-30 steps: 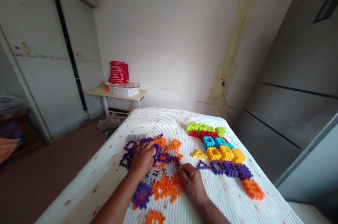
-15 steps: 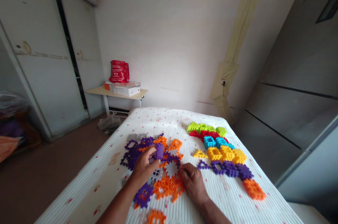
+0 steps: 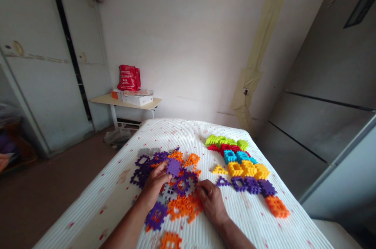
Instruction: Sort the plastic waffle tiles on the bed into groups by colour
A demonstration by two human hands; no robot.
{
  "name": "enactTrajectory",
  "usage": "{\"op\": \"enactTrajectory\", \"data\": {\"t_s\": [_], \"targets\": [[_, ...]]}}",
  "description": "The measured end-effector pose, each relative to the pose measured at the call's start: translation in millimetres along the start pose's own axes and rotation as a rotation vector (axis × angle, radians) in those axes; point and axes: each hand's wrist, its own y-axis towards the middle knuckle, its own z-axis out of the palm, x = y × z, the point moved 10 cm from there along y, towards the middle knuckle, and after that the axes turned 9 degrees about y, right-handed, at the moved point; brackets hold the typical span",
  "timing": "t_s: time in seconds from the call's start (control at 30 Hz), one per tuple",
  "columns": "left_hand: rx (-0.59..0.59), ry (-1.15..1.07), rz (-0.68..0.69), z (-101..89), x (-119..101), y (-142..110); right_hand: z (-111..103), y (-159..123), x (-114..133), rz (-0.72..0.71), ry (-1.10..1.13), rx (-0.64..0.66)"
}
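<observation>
My left hand (image 3: pixel 157 181) pinches a solid purple square tile (image 3: pixel 174 167) with toothed edges, its flat face showing, above a loose pile of interlocking plastic pieces. Below that tile lie an open purple piece (image 3: pixel 181 185) and a grey lattice piece (image 3: pixel 169 192). My right hand (image 3: pixel 212 199) rests at the pile's right edge with curled fingers, close to the orange pieces (image 3: pixel 182 206). Its fingertips are partly hidden, so whether they hold anything is unclear. More purple pieces (image 3: pixel 142 174) are heaped left of my left hand.
Sorted rows stand on the right of the white ribbed cover (image 3: pixel 235 225): green (image 3: pixel 223 140), red (image 3: pixel 230 148), blue (image 3: pixel 230 156), yellow (image 3: pixel 235 169), purple (image 3: pixel 252 185) and orange (image 3: pixel 277 206) pieces. A separate orange piece (image 3: pixel 170 240) lies near the front edge.
The purple tile in my left hand has turned from nearly edge-on to showing its face. An open purple piece now shows where a pale grey tile was visible. My right hand stays by the pile.
</observation>
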Motion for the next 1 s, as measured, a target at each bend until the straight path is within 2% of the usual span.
{"op": "enactTrajectory", "data": {"t_s": [0.1, 0.2, 0.3, 0.37, 0.5, 0.63, 0.87, 0.93, 1.0], "targets": [[0.053, -0.011, -0.012, 6.5, 1.4, -1.5, -5.1, -0.9, 15.4, -0.136, -0.012, -0.032], [0.12, 0.026, -0.036, 16.9, 3.5, -3.8, -8.4, -6.9, 47.1, -0.351, -0.103, -0.026], [0.183, 0.143, -0.064, 27.5, 7.6, -5.2, -3.3, -16.5, 75.5, -0.508, -0.236, 0.025], [0.193, 0.201, -0.086, 31.7, 11.9, -4.8, 3.7, -20.9, 86.0, -0.548, -0.31, 0.062], [0.229, 0.252, -0.134, 42.0, 21.5, -6.2, 7.3, -17.6, 86.6, -0.461, -0.388, 0.011], [0.235, 0.278, -0.136, 48.9, 21.6, -10.1, 3.4, -13.4, 78.7, -0.374, -0.413, -0.05], [0.225, 0.311, -0.1, 53.8, 20.0, -10.9, 3.6, -15.5, 72.6, -0.337, -0.373, -0.031], [0.21, 0.321, -0.083, 52.4, 17.0, -11.7, -1.0, -13.9, 75.6, -0.35, -0.335, -0.035], [0.152, 0.344, -0.059, 45.1, 10.4, -11.6, -16.5, -10.2, 78.8, -0.37, -0.319, -0.077]]}}
